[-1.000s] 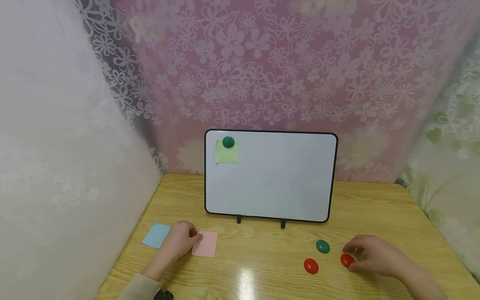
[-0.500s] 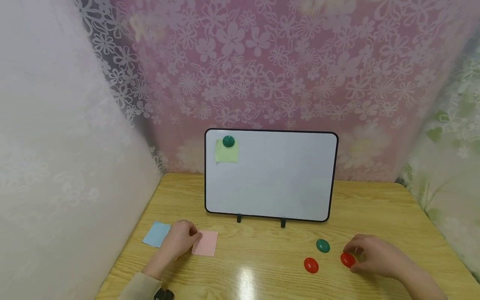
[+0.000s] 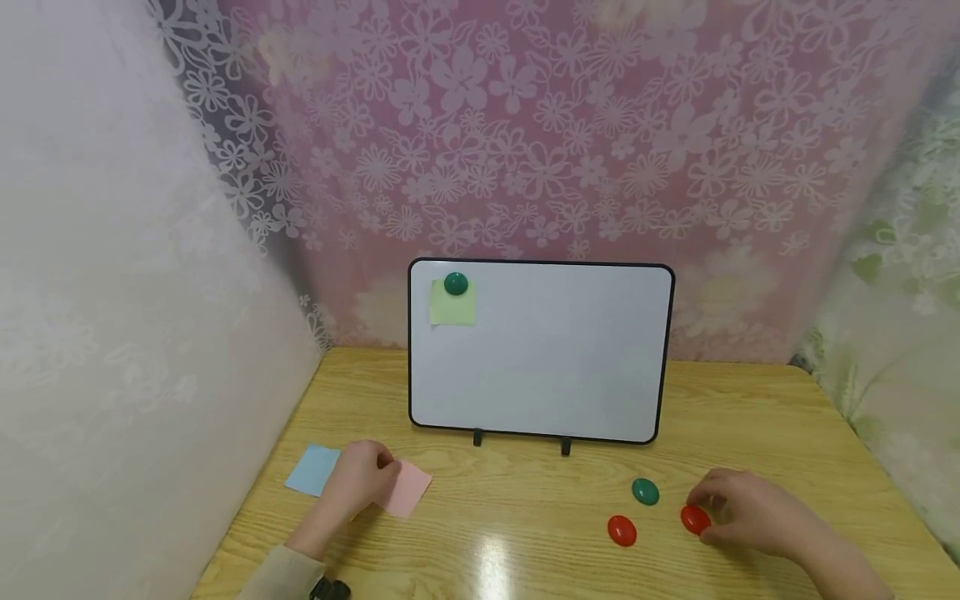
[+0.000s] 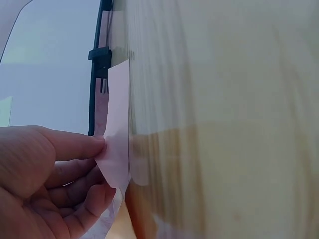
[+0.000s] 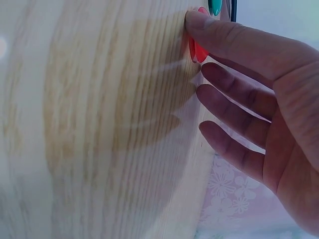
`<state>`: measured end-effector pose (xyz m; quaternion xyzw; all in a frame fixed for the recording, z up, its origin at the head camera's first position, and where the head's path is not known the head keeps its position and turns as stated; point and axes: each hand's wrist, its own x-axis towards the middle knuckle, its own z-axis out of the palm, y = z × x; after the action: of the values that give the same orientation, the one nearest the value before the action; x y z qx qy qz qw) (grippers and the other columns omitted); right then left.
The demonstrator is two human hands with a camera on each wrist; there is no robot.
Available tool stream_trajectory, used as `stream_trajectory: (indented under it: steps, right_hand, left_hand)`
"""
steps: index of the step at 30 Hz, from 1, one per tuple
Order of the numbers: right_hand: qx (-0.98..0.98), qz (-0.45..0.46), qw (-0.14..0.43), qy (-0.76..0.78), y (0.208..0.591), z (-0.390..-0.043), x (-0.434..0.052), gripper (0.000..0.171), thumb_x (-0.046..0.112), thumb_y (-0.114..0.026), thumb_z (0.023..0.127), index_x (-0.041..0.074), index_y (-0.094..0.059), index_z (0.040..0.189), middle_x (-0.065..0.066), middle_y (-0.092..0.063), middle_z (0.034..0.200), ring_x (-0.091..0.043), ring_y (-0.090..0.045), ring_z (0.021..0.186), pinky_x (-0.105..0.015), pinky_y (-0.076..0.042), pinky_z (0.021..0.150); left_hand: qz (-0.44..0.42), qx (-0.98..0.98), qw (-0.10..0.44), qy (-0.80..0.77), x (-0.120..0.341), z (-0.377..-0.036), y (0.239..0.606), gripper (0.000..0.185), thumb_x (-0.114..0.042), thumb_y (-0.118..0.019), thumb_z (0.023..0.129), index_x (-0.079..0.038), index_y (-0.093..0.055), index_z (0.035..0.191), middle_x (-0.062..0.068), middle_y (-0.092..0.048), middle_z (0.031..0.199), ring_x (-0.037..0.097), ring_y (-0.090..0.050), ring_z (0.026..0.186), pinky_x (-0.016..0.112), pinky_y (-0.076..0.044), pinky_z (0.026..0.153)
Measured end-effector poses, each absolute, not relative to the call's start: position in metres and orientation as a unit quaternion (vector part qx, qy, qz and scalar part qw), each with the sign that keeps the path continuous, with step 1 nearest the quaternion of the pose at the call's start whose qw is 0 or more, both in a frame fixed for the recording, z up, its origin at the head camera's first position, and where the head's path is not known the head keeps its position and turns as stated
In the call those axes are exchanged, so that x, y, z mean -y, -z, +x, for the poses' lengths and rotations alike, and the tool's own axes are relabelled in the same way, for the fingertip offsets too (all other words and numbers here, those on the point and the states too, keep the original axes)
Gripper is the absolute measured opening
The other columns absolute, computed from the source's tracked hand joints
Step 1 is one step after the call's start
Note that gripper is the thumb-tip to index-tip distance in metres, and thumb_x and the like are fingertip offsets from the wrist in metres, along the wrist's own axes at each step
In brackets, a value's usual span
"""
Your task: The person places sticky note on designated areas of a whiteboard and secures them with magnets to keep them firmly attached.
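Note:
My left hand pinches the near edge of a pink sticky note and holds it tilted, partly off the wooden table. The left wrist view shows the pink note held between thumb and fingers. My right hand rests at the right, thumb and forefinger on either side of a red magnet. In the right wrist view one fingertip sits on that red magnet. The white board stands behind, with a green note pinned under a green magnet.
A blue note lies flat just left of my left hand. A second red magnet and a green magnet lie left of my right hand. Flowered curtains close in the back and both sides.
My left hand has lifted and turned the pink note, which lay flat and square before. My right hand has stayed at the red magnet.

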<state>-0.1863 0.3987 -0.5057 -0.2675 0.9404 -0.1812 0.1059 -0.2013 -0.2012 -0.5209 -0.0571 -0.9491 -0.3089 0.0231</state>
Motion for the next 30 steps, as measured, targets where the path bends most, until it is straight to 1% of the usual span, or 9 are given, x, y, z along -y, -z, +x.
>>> stream_trajectory:
  steps: [6, 12, 15, 20, 25, 30]
  right_hand:
    - [-0.944, -0.250, 0.125, 0.177, 0.505, -0.190, -0.397, 0.034, 0.041, -0.094, 0.080, 0.026, -0.078, 0.105, 0.017, -0.066, 0.102, -0.002, -0.059, 0.087, -0.032, -0.057, 0.076]
    - [-0.943, -0.258, 0.120, 0.174, 0.504, -0.191, -0.397, 0.034, 0.042, -0.094, 0.080, 0.026, -0.077, 0.104, 0.018, -0.065, 0.100, -0.002, -0.060, 0.087, -0.033, -0.058, 0.076]
    - [-0.943, -0.260, 0.118, 0.173, 0.503, -0.192, -0.396, 0.034, 0.043, -0.094, 0.080, 0.025, -0.076, 0.103, 0.018, -0.065, 0.099, -0.002, -0.060, 0.086, -0.033, -0.058, 0.076]
    - [-0.943, -0.260, 0.116, 0.171, 0.502, -0.193, -0.396, 0.034, 0.044, -0.094, 0.081, 0.026, -0.076, 0.103, 0.019, -0.064, 0.098, -0.001, -0.060, 0.086, -0.033, -0.057, 0.075]
    - [-0.943, -0.265, 0.108, 0.171, 0.503, -0.195, -0.398, 0.034, 0.043, -0.094, 0.080, 0.026, -0.075, 0.102, 0.019, -0.064, 0.097, -0.001, -0.059, 0.086, -0.033, -0.057, 0.075]
    - [-0.942, -0.269, 0.103, 0.172, 0.505, -0.198, -0.400, 0.034, 0.043, -0.094, 0.080, 0.026, -0.075, 0.102, 0.019, -0.063, 0.097, -0.001, -0.059, 0.086, -0.032, -0.057, 0.074]
  left_hand:
    - [-0.044, 0.949, 0.031, 0.312, 0.200, -0.205, 0.522, 0.016, -0.012, -0.079, 0.096, -0.011, -0.077, 0.081, -0.005, -0.066, 0.071, 0.011, -0.056, 0.061, 0.031, -0.048, 0.054]
    - [-0.026, 0.943, 0.022, 0.332, 0.200, -0.209, 0.524, 0.010, -0.014, -0.080, 0.095, -0.011, -0.080, 0.086, -0.004, -0.070, 0.078, 0.011, -0.061, 0.069, 0.034, -0.054, 0.062]
    - [-0.028, 0.937, 0.021, 0.347, 0.200, -0.209, 0.526, 0.009, -0.013, -0.079, 0.096, -0.011, -0.080, 0.087, -0.005, -0.070, 0.078, 0.011, -0.062, 0.070, 0.035, -0.055, 0.064]
    - [-0.034, 0.930, 0.021, 0.367, 0.200, -0.210, 0.527, 0.007, -0.009, -0.078, 0.095, -0.010, -0.081, 0.089, -0.005, -0.070, 0.078, 0.011, -0.063, 0.070, 0.034, -0.056, 0.063]
    - [-0.033, 0.924, 0.017, 0.380, 0.201, -0.211, 0.527, 0.005, -0.009, -0.079, 0.096, -0.008, -0.082, 0.091, -0.004, -0.071, 0.080, 0.011, -0.064, 0.072, 0.033, -0.056, 0.064]
    - [-0.029, 0.920, 0.020, 0.391, 0.199, -0.211, 0.526, 0.006, -0.011, -0.080, 0.096, -0.009, -0.082, 0.091, -0.003, -0.074, 0.085, 0.011, -0.065, 0.075, 0.033, -0.056, 0.066]
